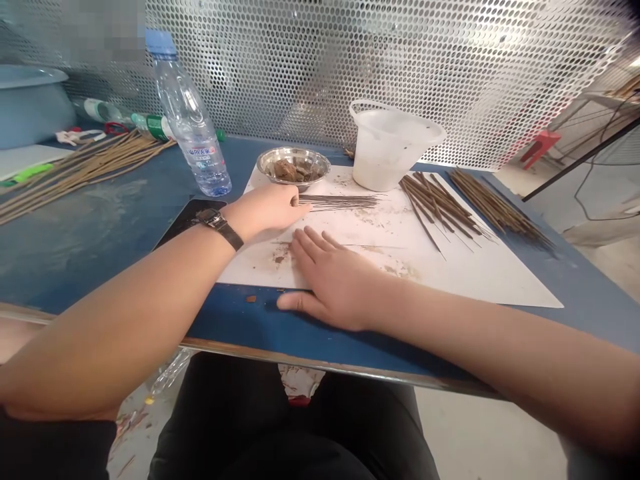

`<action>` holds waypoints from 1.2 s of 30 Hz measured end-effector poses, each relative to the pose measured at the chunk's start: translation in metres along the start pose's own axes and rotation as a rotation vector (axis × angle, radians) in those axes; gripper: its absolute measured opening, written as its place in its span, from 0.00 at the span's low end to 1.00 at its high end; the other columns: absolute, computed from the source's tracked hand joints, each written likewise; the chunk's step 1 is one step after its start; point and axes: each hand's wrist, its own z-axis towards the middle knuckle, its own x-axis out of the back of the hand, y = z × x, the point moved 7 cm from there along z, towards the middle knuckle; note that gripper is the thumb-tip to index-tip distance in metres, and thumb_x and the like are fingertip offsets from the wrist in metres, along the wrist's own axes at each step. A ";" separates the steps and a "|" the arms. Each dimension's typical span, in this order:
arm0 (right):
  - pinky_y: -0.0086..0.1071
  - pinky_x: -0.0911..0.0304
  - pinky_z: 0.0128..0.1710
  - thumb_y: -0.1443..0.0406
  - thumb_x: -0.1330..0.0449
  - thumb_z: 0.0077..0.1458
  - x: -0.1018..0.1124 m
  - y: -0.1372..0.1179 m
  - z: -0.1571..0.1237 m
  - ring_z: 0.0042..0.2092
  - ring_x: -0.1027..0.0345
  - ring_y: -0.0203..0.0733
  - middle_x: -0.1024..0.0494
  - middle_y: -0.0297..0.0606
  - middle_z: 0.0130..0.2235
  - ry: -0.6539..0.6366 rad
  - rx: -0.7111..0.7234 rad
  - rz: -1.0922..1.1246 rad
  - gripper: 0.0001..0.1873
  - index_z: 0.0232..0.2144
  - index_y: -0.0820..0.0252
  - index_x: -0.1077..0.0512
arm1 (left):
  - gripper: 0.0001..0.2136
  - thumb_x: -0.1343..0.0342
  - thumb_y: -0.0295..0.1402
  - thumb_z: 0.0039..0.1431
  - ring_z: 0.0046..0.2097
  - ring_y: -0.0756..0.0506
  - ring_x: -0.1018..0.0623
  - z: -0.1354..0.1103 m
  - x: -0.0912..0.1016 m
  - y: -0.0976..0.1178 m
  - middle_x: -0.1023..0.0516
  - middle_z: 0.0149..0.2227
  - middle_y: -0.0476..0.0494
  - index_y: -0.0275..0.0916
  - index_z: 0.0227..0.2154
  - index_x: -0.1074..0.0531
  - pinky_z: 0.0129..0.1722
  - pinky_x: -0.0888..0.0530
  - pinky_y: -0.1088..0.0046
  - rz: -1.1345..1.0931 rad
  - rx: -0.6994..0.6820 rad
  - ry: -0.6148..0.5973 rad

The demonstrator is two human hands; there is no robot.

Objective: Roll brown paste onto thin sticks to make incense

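Observation:
My left hand (273,205), with a black watch on the wrist, is curled at the left end of a bundle of thin dark sticks (345,201). Its fingertips are pressed together; whatever they pinch is hidden. Palm down, my right hand (335,277) lies flat across the near edge of the white board (480,283), thumb out to the side on the blue table. A single thin stick (380,247) extends rightward from beneath its fingers. Just beyond my left hand stands a metal bowl (294,160) with brown lumps (286,171) in it.
A white bucket (383,150) stands at the board's back, beside thicker brown sticks (445,203) and another bundle (500,203). To the left are a water bottle (193,127), long tan sticks (95,163) and a blue basin (35,107). A perforated metal panel (280,73) closes the back.

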 end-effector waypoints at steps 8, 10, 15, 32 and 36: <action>0.63 0.58 0.75 0.31 0.63 0.64 -0.006 -0.006 0.006 0.77 0.62 0.73 0.51 0.69 0.75 0.031 0.011 0.008 0.62 0.73 0.83 0.47 | 0.21 0.50 0.54 0.65 0.32 0.38 0.24 -0.002 0.002 0.002 0.22 0.29 0.38 0.42 0.41 0.22 0.31 0.35 0.63 0.007 -0.009 -0.033; 0.63 0.59 0.75 0.31 0.64 0.64 -0.006 -0.001 0.011 0.77 0.62 0.72 0.51 0.69 0.75 0.046 0.012 0.005 0.62 0.73 0.83 0.47 | 0.21 0.49 0.54 0.65 0.31 0.38 0.24 -0.002 0.002 0.002 0.22 0.29 0.39 0.42 0.40 0.22 0.31 0.36 0.64 0.003 0.003 -0.045; 0.58 0.55 0.75 0.30 0.62 0.63 -0.008 -0.021 -0.005 0.77 0.60 0.70 0.51 0.67 0.75 0.013 0.029 0.002 0.63 0.73 0.82 0.46 | 0.21 0.49 0.54 0.64 0.33 0.38 0.24 -0.002 0.002 0.003 0.22 0.30 0.39 0.43 0.42 0.22 0.32 0.36 0.63 -0.002 -0.002 -0.024; 0.60 0.59 0.75 0.32 0.61 0.65 -0.012 -0.007 0.001 0.77 0.61 0.70 0.49 0.66 0.75 0.080 -0.006 -0.027 0.60 0.74 0.80 0.47 | 0.24 0.50 0.55 0.65 0.34 0.38 0.23 -0.001 0.001 0.001 0.20 0.33 0.38 0.41 0.46 0.22 0.32 0.35 0.64 0.009 0.002 -0.057; 0.62 0.60 0.75 0.33 0.61 0.66 -0.007 0.005 0.011 0.78 0.63 0.70 0.47 0.67 0.75 0.092 0.006 -0.013 0.59 0.74 0.81 0.47 | 0.23 0.50 0.56 0.64 0.34 0.38 0.23 -0.001 0.001 0.000 0.20 0.32 0.38 0.43 0.45 0.22 0.31 0.35 0.64 -0.009 0.019 -0.065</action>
